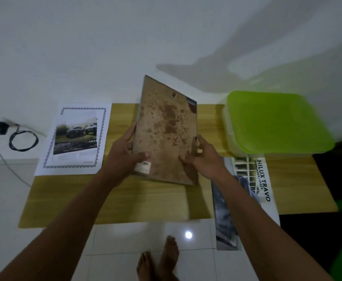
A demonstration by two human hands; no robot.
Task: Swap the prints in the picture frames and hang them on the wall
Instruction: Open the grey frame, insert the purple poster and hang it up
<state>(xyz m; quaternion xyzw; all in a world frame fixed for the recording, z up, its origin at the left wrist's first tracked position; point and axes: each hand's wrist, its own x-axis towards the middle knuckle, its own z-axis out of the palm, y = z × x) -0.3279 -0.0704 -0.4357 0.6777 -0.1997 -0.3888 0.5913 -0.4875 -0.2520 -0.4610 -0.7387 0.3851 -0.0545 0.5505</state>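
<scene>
Firmly gripping stained brown hardboard-backed picture frame at opposite edges with left hand and right hand, best kept level.

This looks like a room in a home. Bare feet stand on glossy white floor tiles. A low wooden table sits against a plain white wall. A charger with a coiled cable lies beside it, probably on the floor.
</scene>
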